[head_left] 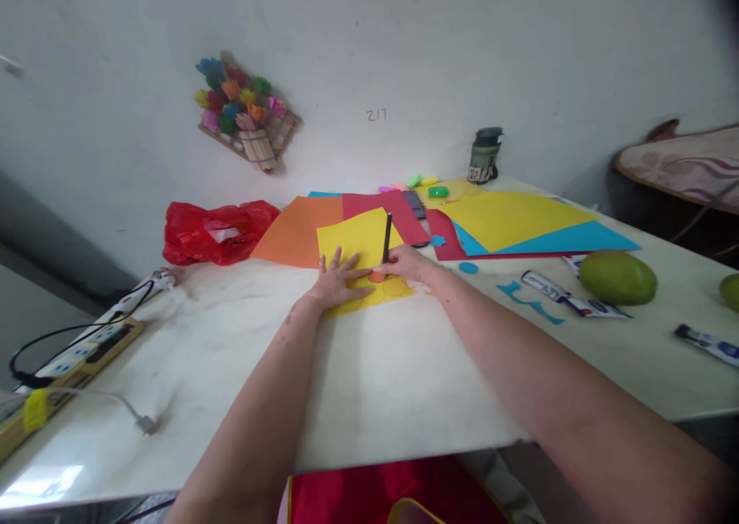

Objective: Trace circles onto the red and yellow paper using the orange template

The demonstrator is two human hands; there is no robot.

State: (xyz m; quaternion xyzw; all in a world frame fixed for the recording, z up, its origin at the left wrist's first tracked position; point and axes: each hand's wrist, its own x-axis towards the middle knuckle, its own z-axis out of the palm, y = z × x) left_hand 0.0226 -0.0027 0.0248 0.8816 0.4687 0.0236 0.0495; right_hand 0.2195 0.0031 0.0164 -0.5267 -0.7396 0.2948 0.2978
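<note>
A yellow paper sheet (358,235) lies on the white table in front of me, with round outlines drawn along its near part. My left hand (339,282) rests flat on this sheet, fingers spread, its fingertips close to a small orange paper piece (376,276). My right hand (407,264) grips a dark pen (387,235), held upright at the edge of the orange piece. The pen's tip is hidden by the fingers.
Orange (297,231), red and blue sheets lie behind, beside a red plastic bag (216,231). At right are yellow paper (513,212), blue scraps (531,302), glue tubes (543,285) and a green fruit (617,278). A power strip (86,362) runs along the left edge.
</note>
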